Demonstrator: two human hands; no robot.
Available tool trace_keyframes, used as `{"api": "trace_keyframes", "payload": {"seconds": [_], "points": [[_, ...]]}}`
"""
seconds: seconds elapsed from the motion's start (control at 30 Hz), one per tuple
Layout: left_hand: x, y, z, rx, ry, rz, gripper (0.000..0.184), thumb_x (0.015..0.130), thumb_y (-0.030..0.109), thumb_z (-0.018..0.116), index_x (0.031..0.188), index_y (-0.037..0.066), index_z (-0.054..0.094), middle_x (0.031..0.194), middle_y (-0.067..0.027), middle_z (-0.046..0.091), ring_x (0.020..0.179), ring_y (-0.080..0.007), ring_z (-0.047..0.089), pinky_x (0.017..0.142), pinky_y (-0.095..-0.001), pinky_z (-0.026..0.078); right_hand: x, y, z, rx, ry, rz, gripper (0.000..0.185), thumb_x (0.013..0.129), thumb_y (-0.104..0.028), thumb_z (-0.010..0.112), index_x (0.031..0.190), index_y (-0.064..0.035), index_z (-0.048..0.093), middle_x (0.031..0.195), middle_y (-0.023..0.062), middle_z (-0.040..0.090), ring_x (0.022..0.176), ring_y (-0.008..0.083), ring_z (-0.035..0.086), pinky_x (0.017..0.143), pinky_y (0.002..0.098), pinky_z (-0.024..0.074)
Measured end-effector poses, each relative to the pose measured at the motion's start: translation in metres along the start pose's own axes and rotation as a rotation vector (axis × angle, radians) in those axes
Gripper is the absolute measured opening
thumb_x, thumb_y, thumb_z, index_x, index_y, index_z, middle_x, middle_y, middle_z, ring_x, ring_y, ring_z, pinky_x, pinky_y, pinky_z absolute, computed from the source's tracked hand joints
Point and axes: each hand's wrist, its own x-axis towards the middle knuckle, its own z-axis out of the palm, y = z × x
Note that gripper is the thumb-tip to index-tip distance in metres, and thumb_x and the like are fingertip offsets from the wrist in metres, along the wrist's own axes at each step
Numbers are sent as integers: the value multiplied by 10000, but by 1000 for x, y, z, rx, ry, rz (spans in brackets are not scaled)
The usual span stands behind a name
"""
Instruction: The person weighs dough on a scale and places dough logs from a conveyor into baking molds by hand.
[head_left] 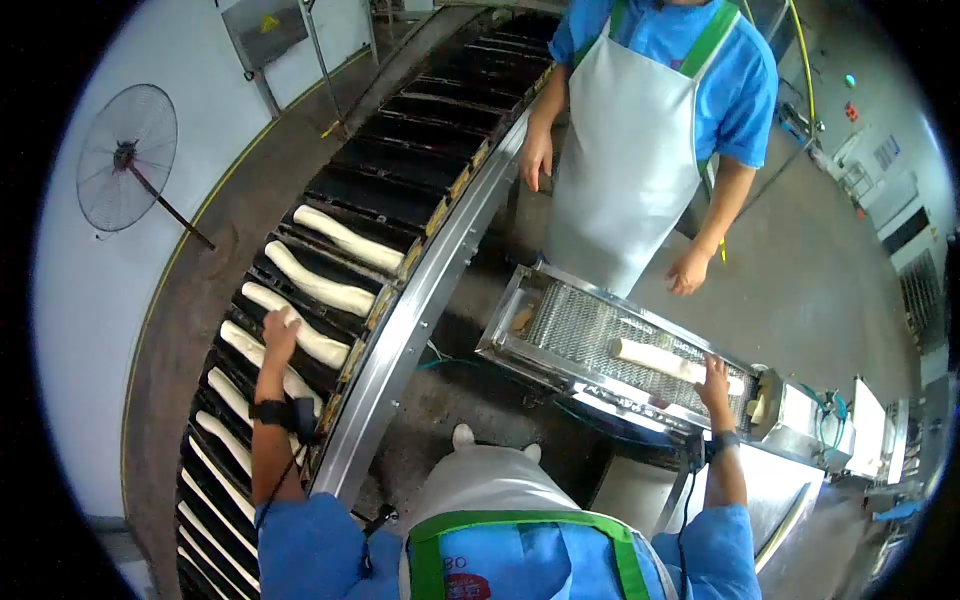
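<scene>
Long pale dough-like rolls lie in dark trays [395, 205] on a curved conveyor at the left. My left hand [281, 335] is on one roll [318, 343], near its upper left end, and its fingers look bent over it. At the right, my right hand [715, 382] touches the right part of another roll [655, 358], which lies on a metal mesh belt [572, 325]. Whether the fingers of my right hand close round this roll is too small to tell.
A co-worker in a grey apron [625, 150] stands behind the mesh belt, both hands hanging free. The conveyor's metal rail [410, 340] runs beside my left arm. A round fan [125, 157] stands far left. Metal machinery [800, 425] adjoins the belt's right end.
</scene>
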Motion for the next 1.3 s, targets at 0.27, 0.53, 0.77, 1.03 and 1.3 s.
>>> {"api": "trace_keyframes", "payload": {"seconds": [0.27,0.53,0.77,1.03,1.3], "points": [[-119,160,5,-417,-158,157,361,774,211,453,1076,15,433,1137,-145,351,1087,-248,311,900,-313,249,63,38,21,-238,-257,-52,410,629,-126,564,1018,-154,439,1057,96,424,1027,304,392,802,542,306],[-137,222,6,-718,-322,-4,314,789,137,444,1080,19,439,1100,-98,426,1037,-184,386,871,-260,285,112,-1,-74,546,-433,-311,392,617,-170,578,955,11,497,829,155,559,779,245,543,694,342,431],[-94,268,5,-838,-368,90,289,806,124,429,1079,30,445,1112,-75,411,1034,-151,374,845,-248,300,184,-159,-167,1286,-659,-269,424,689,-150,512,1035,69,403,863,122,517,673,178,548,587,257,469],[-45,298,-11,-867,-339,120,303,807,106,418,1108,71,432,1168,-54,339,1019,-139,369,832,-242,314,307,-337,-255,1391,-443,-696,347,721,-184,537,984,12,423,833,91,510,682,141,535,580,241,450],[-16,294,-16,-860,-259,-60,341,800,163,420,1124,58,414,1176,-71,338,1062,-163,347,853,-282,291,477,-470,-215,910,-114,-772,391,712,-306,582,947,-9,484,790,62,516,695,117,499,584,243,404]]}}
